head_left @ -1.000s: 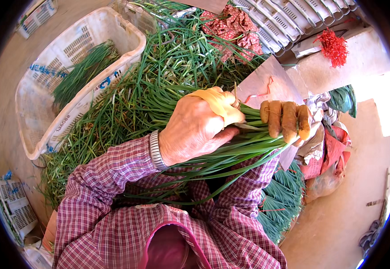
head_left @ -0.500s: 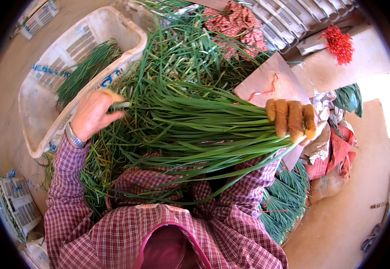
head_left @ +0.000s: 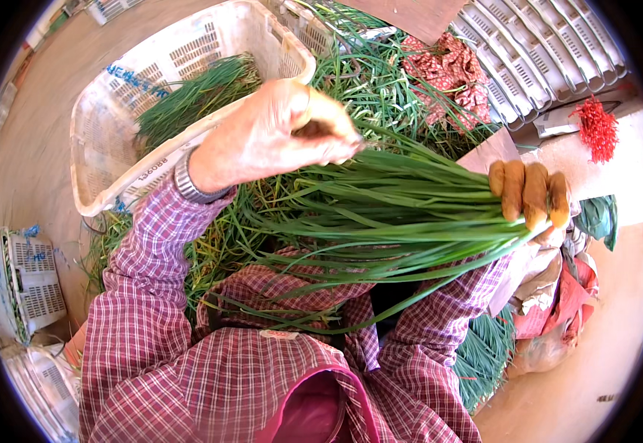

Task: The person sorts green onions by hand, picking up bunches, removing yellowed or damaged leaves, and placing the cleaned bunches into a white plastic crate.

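A long bunch of green Chinese chives (head_left: 410, 214) lies sideways in front of my chest, its leaves fanning out to the left. My right hand (head_left: 530, 193), its fingers covered in brown-orange finger covers, is closed round the bunch's right end. Above the leaves' upper left edge is my left hand (head_left: 273, 133), with a wristwatch (head_left: 192, 177) on that wrist. Its fingers are curled together and smeared by motion, so whatever they pinch cannot be made out. Beneath the bunch spreads a heap of loose leaves (head_left: 366, 88).
A white crate (head_left: 81, 173) at the upper left holds a green bundle (head_left: 199, 96). Patterned red cloth (head_left: 450, 77) lies on the heap. Red ties (head_left: 597, 129) sit on a board at right. More bundled greens (head_left: 484, 362) lie below my right arm. White crates (head_left: 33, 280) stand left.
My left hand has moved right, from beside the crate to over the chives' upper edge. My right hand keeps its hold on the bunch. The whole view has shifted somewhat.
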`<act>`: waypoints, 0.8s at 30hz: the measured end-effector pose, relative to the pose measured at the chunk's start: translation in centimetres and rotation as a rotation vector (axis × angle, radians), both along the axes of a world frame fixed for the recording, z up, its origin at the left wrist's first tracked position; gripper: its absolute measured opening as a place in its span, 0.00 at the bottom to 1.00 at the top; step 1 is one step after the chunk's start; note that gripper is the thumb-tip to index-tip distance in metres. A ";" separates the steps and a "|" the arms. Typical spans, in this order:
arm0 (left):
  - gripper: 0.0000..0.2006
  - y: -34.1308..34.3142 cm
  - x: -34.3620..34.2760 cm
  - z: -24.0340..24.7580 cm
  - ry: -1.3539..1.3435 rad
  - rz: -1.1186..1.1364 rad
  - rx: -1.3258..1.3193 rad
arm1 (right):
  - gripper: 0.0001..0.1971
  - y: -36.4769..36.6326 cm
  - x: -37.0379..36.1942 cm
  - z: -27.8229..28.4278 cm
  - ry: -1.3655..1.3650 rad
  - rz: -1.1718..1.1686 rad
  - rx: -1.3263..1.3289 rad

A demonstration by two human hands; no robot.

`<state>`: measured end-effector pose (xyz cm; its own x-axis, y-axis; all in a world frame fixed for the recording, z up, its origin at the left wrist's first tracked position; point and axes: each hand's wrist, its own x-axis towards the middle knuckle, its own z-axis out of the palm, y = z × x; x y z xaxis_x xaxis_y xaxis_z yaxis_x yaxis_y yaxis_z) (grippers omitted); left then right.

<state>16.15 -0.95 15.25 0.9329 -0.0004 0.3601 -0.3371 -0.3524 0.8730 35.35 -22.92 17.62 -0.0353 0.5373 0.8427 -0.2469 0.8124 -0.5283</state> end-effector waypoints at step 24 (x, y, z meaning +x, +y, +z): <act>0.08 -1.3 -1.5 -12.5 0.104 0.270 0.321 | 0.16 -6.7 3.6 -2.7 -0.126 0.084 -0.173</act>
